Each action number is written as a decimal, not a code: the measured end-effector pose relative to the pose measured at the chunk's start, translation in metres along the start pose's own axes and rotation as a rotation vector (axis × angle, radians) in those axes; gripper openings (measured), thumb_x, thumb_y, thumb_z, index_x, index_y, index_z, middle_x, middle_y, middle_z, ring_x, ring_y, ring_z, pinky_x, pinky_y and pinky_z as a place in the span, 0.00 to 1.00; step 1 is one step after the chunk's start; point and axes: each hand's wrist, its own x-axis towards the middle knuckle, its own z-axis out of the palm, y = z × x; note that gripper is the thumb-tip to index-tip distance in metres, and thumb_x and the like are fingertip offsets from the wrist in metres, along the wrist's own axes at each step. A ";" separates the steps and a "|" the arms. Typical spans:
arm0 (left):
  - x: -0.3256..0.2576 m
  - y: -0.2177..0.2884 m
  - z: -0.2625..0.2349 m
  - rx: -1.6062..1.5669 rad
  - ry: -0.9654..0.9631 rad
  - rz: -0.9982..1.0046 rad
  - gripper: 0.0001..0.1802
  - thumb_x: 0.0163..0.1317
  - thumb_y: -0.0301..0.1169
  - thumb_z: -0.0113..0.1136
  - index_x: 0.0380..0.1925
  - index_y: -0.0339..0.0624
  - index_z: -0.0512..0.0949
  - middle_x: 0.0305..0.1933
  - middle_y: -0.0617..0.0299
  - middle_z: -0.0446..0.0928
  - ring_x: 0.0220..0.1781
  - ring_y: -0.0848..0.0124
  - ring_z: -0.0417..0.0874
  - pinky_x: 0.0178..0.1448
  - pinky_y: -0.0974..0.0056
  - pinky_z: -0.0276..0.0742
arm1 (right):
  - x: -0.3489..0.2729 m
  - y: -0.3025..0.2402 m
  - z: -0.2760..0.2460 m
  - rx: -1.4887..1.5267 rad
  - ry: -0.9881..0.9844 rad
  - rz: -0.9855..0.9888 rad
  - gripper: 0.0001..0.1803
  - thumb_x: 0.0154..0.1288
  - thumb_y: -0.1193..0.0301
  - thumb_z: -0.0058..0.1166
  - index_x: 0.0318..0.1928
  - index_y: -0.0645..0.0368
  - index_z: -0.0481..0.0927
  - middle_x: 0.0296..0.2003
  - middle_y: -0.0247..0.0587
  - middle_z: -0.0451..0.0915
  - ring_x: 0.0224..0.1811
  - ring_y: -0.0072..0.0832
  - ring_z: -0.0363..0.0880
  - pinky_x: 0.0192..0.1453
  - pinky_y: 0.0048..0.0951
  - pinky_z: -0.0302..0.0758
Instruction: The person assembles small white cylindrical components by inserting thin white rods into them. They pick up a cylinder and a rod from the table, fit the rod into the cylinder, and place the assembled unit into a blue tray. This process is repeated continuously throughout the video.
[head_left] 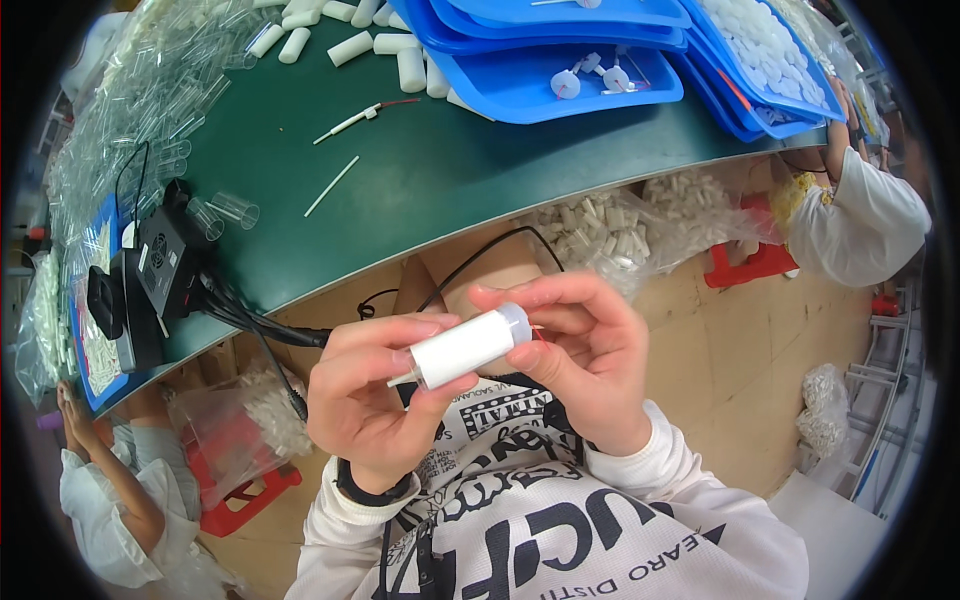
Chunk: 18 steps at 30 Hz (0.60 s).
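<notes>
A white cylinder in a clear plastic tube point(465, 346) is held between both hands, close to my chest and below the edge of the green table point(420, 170). My left hand point(365, 395) grips its lower left end with thumb and fingers. My right hand point(575, 350) pinches the upper right end, where the tube's clear cap and a thin red strand show.
Blue trays point(540, 80) with small white parts sit at the table's far side. Clear tubes point(160, 90) are piled at the left, white cylinders point(350, 45) behind. A black device point(160, 260) with cables sits at the table edge. Other people sit at lower left point(110, 500) and at right point(870, 215). Bags of white parts point(620, 230) lie below the table.
</notes>
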 end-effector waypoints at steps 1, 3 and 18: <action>0.001 0.001 0.002 -0.008 0.020 -0.002 0.24 0.45 0.20 0.70 0.40 0.37 0.67 0.40 0.47 0.75 0.38 0.57 0.82 0.43 0.60 0.81 | 0.000 0.000 -0.001 -0.022 0.000 -0.017 0.13 0.57 0.84 0.55 0.45 0.71 0.74 0.45 0.55 0.77 0.52 0.36 0.77 0.49 0.28 0.80; 0.002 0.002 0.003 -0.042 0.051 -0.040 0.21 0.45 0.19 0.69 0.37 0.36 0.69 0.39 0.47 0.76 0.38 0.58 0.82 0.42 0.61 0.80 | -0.002 0.001 -0.002 -0.057 -0.007 -0.066 0.13 0.56 0.85 0.56 0.43 0.71 0.74 0.43 0.53 0.78 0.51 0.38 0.77 0.49 0.29 0.81; 0.004 -0.011 0.011 -0.087 0.010 -0.250 0.15 0.47 0.17 0.67 0.34 0.33 0.73 0.40 0.44 0.78 0.41 0.63 0.80 0.46 0.64 0.76 | 0.001 0.009 -0.027 -0.182 0.008 -0.098 0.13 0.54 0.87 0.57 0.40 0.71 0.72 0.40 0.53 0.78 0.50 0.43 0.78 0.48 0.32 0.81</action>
